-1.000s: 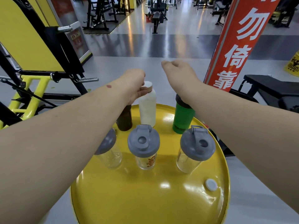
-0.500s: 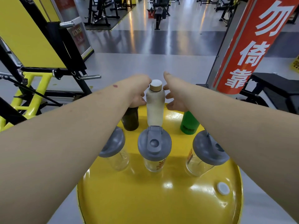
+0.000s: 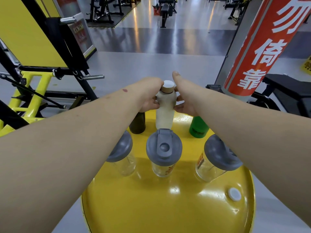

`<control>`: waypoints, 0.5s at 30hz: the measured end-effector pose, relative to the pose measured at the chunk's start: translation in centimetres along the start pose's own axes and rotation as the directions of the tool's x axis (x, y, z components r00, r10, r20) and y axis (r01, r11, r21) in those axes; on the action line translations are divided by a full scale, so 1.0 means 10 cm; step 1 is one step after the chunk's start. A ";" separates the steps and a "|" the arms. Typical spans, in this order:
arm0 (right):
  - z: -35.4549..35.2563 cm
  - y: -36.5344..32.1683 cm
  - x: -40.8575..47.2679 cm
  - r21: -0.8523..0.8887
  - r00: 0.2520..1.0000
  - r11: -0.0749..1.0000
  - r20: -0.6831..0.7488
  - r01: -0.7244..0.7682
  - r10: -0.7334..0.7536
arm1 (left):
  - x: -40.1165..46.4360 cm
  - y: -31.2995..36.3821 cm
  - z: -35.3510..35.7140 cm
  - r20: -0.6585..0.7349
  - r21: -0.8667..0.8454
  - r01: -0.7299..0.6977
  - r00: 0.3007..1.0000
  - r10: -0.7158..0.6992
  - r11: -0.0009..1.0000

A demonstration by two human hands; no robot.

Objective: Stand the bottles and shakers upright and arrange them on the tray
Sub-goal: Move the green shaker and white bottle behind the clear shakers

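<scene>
A round yellow tray (image 3: 168, 209) carries six upright containers. Three clear shakers with grey lids form the front row: left (image 3: 122, 155), middle (image 3: 164, 148), right (image 3: 218, 155). Behind them stand a dark bottle (image 3: 138, 125), a white bottle (image 3: 164, 113) with a tan cap, and a green bottle (image 3: 198, 129). My left hand (image 3: 148, 96) presses its fingers on the white bottle's left side and hides the dark bottle's top. My right hand (image 3: 184, 100) curls against the white bottle's right side, and my right forearm hides the green bottle's top.
A small white plug (image 3: 234, 194) sits in the tray's near right part. A yellow and black gym machine (image 3: 30, 91) stands to the left. A red pillar with white characters (image 3: 262, 47) and a black bench (image 3: 289, 93) are on the right. Grey floor lies beyond.
Both hands dropped from above the back row and closed in on the white bottle's two sides. The view has shifted slightly, so the tray sits further right.
</scene>
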State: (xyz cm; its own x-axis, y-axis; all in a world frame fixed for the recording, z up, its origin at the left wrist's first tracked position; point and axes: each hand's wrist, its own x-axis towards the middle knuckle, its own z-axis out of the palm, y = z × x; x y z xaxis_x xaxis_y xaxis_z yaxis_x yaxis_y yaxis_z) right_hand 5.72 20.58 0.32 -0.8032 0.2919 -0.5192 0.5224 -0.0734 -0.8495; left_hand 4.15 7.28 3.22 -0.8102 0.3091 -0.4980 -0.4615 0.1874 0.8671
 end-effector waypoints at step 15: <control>-0.05 0.02 -0.18 -0.007 1.000 1.000 -0.011 -0.018 0.018 | -0.12 -0.01 0.06 0.000 0.047 0.013 1.000 -0.013 0.999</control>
State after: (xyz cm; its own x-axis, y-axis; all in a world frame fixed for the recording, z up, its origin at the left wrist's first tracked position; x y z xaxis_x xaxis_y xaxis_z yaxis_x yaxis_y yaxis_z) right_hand 7.44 20.49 1.14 -0.7902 0.3013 -0.5336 0.5393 -0.0716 -0.8391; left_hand 5.41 7.39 3.71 -0.8041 0.3069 -0.5091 -0.4544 0.2348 0.8593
